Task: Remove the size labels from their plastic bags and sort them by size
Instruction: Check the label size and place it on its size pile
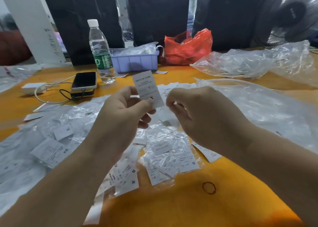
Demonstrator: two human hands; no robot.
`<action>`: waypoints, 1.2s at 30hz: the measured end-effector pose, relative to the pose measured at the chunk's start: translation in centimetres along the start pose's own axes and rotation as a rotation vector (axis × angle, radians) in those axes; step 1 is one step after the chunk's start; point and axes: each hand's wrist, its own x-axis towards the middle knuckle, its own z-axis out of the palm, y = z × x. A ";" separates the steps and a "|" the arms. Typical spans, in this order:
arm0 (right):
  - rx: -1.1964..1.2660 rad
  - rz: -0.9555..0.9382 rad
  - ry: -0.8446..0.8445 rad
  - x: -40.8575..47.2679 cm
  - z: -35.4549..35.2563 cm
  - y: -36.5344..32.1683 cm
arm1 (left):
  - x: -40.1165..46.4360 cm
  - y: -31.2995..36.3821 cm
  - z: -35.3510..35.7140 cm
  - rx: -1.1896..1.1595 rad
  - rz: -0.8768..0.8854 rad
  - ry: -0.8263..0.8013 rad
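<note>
Your left hand [125,113] is pinching a white label [148,89] upright, in front of the water bottle [101,53]. Your right hand [197,113] is curling beside it; I cannot tell what it is holding.

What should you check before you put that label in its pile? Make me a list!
1. Label out of its bag: ok, it stands bare above the fingers.
2. Left hand holds the label firmly: ok, thumb and fingers pinch its lower end.
3. Size letter readable: cannot tell, the thumb partly covers it.
4. Right hand free to help: cannot tell, its fingers are curled and blurred.
5. Piles to match against: ok, M labels lie in front, an SX label to the left.
6. Bare orange table for a new pile: ok.
</note>
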 end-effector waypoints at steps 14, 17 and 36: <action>1.159 0.300 -0.127 2.9 2.9 0.0 | 0.6 -0.8 -1.2 0.203 0.044 0.140; 1.343 0.345 -0.129 2.8 2.9 0.6 | 0.6 -0.8 -0.9 0.220 0.002 0.114; 1.285 0.547 -0.212 2.8 3.2 1.1 | 0.4 -0.4 -1.1 0.174 -0.006 0.005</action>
